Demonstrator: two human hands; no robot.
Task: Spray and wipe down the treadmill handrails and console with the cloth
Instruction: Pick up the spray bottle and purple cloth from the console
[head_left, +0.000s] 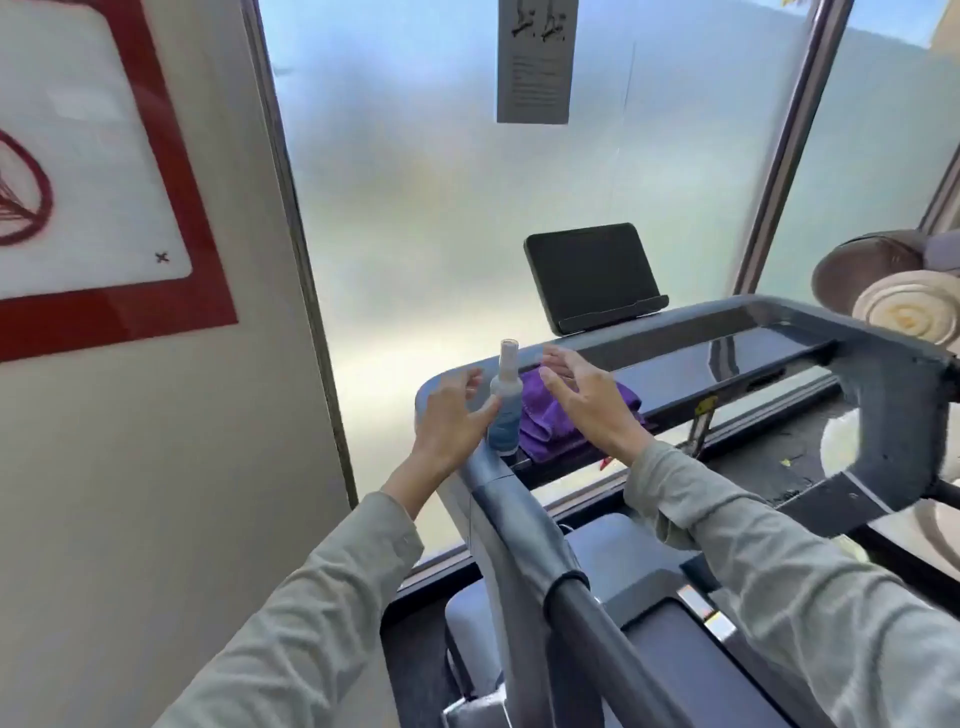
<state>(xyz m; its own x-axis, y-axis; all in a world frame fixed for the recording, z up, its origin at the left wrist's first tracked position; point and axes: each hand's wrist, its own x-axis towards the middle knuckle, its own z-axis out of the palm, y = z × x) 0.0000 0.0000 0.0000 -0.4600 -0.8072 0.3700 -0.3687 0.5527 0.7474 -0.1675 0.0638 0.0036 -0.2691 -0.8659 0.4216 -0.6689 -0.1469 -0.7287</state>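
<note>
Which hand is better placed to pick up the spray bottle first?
Left. The left hand is open right beside the spray bottle, thumb nearly touching it. The right hand hovers over the purple cloth instead.

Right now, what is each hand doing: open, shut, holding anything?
Left hand: open, fingers spread, thumb at the spray bottle, not gripping it.
Right hand: open, holding nothing, over the cloth.
</note>
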